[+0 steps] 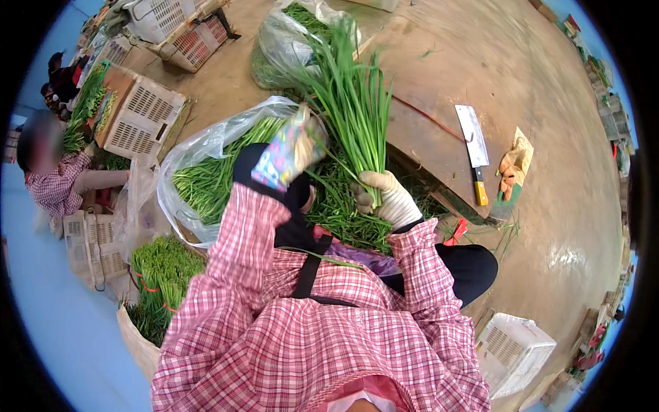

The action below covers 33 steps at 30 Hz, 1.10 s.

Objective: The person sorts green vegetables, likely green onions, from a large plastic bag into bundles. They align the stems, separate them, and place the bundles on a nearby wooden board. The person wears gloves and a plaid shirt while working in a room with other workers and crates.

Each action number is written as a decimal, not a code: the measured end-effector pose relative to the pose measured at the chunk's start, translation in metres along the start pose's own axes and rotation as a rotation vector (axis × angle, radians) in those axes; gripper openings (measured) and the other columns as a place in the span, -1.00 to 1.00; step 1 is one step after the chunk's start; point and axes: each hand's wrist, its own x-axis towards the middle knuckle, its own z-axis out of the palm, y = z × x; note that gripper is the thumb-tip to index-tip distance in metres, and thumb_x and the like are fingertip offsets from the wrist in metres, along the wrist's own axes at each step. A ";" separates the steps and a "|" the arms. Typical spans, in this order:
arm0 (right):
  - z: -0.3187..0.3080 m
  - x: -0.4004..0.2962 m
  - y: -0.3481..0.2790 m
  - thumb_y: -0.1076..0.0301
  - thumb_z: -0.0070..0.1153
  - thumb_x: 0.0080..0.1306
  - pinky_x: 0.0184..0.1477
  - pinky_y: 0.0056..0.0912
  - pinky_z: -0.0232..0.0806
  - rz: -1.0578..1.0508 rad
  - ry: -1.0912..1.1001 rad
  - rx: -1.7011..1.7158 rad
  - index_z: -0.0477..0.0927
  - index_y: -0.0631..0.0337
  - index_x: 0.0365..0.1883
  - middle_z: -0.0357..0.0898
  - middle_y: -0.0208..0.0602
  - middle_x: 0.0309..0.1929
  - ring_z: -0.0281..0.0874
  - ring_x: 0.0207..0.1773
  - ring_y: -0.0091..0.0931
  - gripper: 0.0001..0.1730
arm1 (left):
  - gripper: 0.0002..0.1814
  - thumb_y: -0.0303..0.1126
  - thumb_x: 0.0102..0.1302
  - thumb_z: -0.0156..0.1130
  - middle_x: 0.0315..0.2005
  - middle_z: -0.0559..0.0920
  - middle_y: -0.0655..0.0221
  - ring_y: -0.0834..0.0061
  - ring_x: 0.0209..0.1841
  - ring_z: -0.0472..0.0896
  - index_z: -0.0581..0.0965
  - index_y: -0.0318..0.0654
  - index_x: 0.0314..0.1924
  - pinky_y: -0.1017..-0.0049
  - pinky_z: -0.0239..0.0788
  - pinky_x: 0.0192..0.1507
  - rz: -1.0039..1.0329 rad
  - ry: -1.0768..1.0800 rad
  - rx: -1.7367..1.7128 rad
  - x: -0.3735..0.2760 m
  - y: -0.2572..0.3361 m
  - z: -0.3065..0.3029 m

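My right hand (386, 198), in a pale knitted glove, grips the cut ends of a bunch of long green leaves (355, 113), which look like garlic chives. The leaves fan upward, away from me. My left hand (306, 141) is raised just left of the bunch, above the rim of an open clear plastic bag (193, 136). Motion blurs its glove, and its fingers cannot be made out; a colourful patterned cuff covers the wrist. Inside that bag lie more green stalks (206, 183). Loose leaf trimmings (350, 219) are heaped between my legs, below the bunch.
A cleaver (473, 149) and an orange glove (512, 165) lie on a board (432, 159) to the right. Red ties (456, 232) lie nearer me. Tied bundles (167, 262) stand at left. Crates (141, 113) and a seated person (56, 180) are farther left; another bag (280, 54) stands ahead.
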 end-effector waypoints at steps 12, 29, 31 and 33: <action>-0.009 -0.008 0.007 0.22 0.13 0.32 -0.65 -0.55 0.14 0.061 -0.145 0.260 0.51 0.34 0.02 0.60 -0.21 -0.39 0.24 -0.70 -0.65 -0.59 | -0.45 -0.09 0.42 0.17 0.12 0.55 0.31 0.39 0.13 0.54 0.38 -0.27 0.26 0.37 0.43 0.12 -0.292 -0.300 -0.341 -0.018 -0.097 0.024; 0.008 -0.017 -0.020 0.35 0.28 0.25 -0.26 -0.56 0.37 -0.426 0.671 -0.663 0.63 0.38 -0.11 0.63 -0.41 -0.34 0.49 -0.31 -0.65 -0.69 | -0.71 -0.46 0.27 0.32 -0.21 0.70 0.30 0.41 -0.19 0.69 0.59 -0.30 -0.01 0.28 0.59 -0.12 -0.205 0.374 0.087 0.007 -0.123 0.052; -0.004 -0.011 -0.012 0.41 0.23 0.28 -0.21 -0.58 0.36 -0.597 0.696 -0.764 0.65 0.39 -0.19 0.65 -0.39 -0.32 0.49 -0.30 -0.65 -0.78 | -0.72 -0.49 0.24 0.34 -0.24 0.70 0.40 0.51 -0.25 0.68 0.61 -0.26 -0.03 0.41 0.56 -0.21 -0.168 0.427 0.133 0.007 -0.124 0.051; 0.004 -0.019 -0.004 0.44 0.19 0.30 -0.18 -0.59 0.35 -0.680 0.630 -0.636 0.65 0.38 -0.21 0.65 -0.39 -0.33 0.50 -0.29 -0.65 -0.82 | -0.73 -0.48 0.25 0.33 -0.25 0.70 0.37 0.48 -0.25 0.68 0.61 -0.28 -0.04 0.40 0.57 -0.20 -0.171 0.420 0.122 0.007 -0.119 0.055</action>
